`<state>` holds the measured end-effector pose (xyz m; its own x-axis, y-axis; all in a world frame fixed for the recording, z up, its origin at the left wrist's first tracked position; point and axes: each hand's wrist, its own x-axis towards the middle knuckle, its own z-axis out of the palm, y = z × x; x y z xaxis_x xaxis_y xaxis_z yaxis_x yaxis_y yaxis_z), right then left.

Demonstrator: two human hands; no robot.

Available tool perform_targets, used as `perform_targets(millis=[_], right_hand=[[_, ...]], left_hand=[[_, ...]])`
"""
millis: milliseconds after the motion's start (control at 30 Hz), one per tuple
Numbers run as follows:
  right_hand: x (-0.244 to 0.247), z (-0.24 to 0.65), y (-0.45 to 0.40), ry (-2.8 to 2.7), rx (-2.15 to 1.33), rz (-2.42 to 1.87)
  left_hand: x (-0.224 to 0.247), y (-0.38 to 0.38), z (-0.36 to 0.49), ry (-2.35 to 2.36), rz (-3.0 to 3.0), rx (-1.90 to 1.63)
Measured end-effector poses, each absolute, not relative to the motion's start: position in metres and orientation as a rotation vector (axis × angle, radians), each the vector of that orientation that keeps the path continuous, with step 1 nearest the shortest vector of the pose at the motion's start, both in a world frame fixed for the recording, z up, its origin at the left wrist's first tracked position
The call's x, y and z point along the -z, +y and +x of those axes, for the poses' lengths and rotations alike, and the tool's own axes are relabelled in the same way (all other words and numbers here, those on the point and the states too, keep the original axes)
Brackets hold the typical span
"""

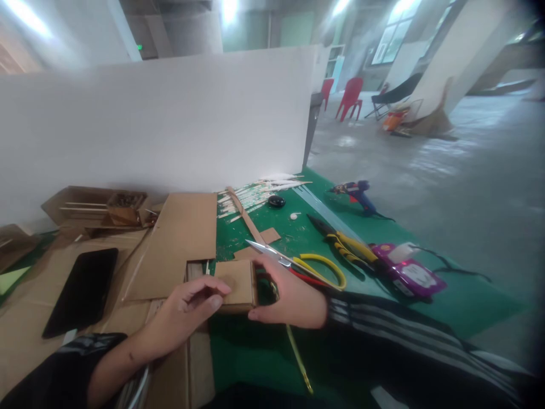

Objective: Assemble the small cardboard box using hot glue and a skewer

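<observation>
1. Nearest the body, dark sleeves with pale stripes (pixel 392 324) cover both forearms. A thin yellowish rod (pixel 301 362) slants across the green tabletop (pixel 255 363) below the right wrist.
2. The left hand (pixel 191 304) reaches over the left part of a small cardboard box (pixel 234 276), fingers loosely curled, thumb apart from them. I cannot tell whether it presses on the box or only hovers just above.
3. The right hand (pixel 293 295) grasps the box at its right side, thumb at the near corner and fingers toward the far one. The box sits in front of the body, between the two hands.
4. Left of the hands, a black phone-like slab (pixel 80 292) lies on cardboard; a larger cardboard sheet (pixel 183 244) lies just beyond the left hand.
5. Beyond the right hand are scissors (pixel 321 267) with yellow and red handles, their blades pointing left, then yellow-and-black pliers (pixel 349 247) and a purple power strip (pixel 409 272).
6. Farther back lie a cardboard strip (pixel 246 217), a black rounded object (pixel 276 201), scattered pale sticks (pixel 255 195) and a blue glue gun (pixel 360 196).
7. A white panel (pixel 170 119) rises behind the table; red chairs (pixel 351 96) stand on the floor beyond.
</observation>
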<state>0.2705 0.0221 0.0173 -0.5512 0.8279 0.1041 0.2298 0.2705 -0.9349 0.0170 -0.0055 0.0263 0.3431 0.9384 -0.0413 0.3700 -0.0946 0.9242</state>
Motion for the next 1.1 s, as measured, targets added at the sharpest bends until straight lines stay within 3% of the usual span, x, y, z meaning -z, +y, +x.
perform_targets(millis=[700,900,1100], right_hand=[[-0.014,0.272,0.026,-1.954,-1.336,-0.993],[-0.010,0.270,0.025,-1.941,-1.323,-0.974],[-0.006,0.265,0.022,-1.967,-1.290,-0.857]], left_hand=[[-0.014,-0.001,0.019,1.200,1.699,-0.694],[-0.022,0.001,0.010,1.350,2.370,-0.834],[-0.026,-0.002,0.017,1.095,2.654,-0.570]])
